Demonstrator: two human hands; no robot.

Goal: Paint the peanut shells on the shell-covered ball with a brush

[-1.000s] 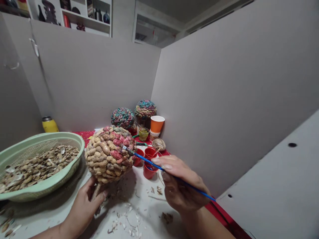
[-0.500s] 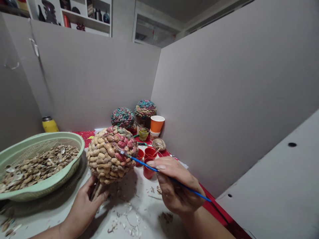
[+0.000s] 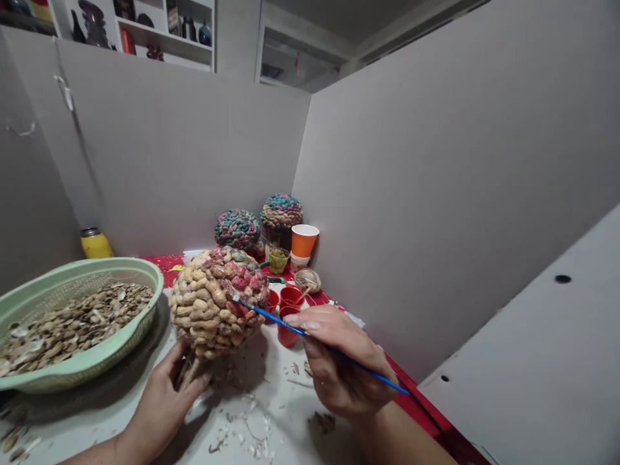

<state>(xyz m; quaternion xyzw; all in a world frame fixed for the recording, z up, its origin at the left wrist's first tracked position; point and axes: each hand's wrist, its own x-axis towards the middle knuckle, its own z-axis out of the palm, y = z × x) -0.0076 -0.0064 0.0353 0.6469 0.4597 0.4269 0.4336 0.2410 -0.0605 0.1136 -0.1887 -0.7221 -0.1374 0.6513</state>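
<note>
A ball covered in peanuts [image 3: 206,303] stands on a thin stem just ahead of me. Its upper right carries pink, red and some green paint, while the rest is bare tan shell. My left hand [image 3: 167,391] is closed round the stem below the ball. Between the fingers of my right hand [image 3: 346,361] is a blue paintbrush [image 3: 276,320], its tip against the front of the ball beside the red patch. Red cups [image 3: 289,332] stand close behind the brush, partly hidden by it and by the ball.
On the left sits a green basket [image 3: 157,284] of empty shells. Two painted peanut balls [image 3: 237,227], an orange paper cup [image 3: 304,240], a twine roll [image 3: 308,279] and a small yellow-green cup [image 3: 278,261] stand at the back. Shell scraps [image 3: 247,433] litter the table. Grey panels [image 3: 411,194] enclose it.
The brush tip has shifted very slightly on the ball's front. Both hands keep their holds, and the whole view has drifted a little.
</note>
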